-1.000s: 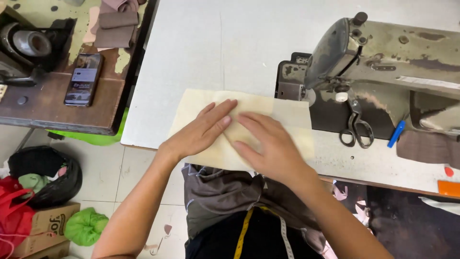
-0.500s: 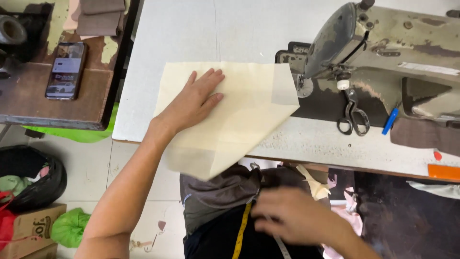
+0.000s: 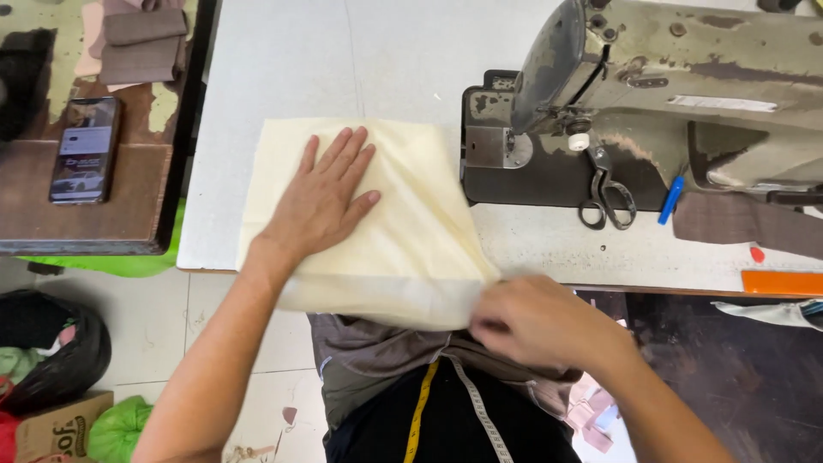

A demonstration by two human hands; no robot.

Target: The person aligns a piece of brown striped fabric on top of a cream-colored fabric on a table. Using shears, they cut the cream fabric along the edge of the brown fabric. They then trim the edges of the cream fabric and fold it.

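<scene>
A pale cream piece of fabric (image 3: 411, 231) lies on the white sewing table (image 3: 343, 60), its near edge hanging over the front. My left hand (image 3: 326, 197) rests flat on it with fingers spread, pressing it down. My right hand (image 3: 531, 321) is at the table's front edge, pinching the lower right corner of the fabric. An old grey-green sewing machine (image 3: 669, 77) stands to the right of the fabric.
Scissors (image 3: 604, 197) and a blue pen (image 3: 670, 199) lie by the machine base. A side table at left holds a phone (image 3: 83, 150) and folded brown cloth (image 3: 141, 39). A measuring tape (image 3: 446, 403) hangs over my lap. Bags (image 3: 51, 343) sit on the floor.
My right hand left the fabric, dropped to my lap, then came up to grip the fabric's lower right corner. The cloth opened out wider under my left hand.
</scene>
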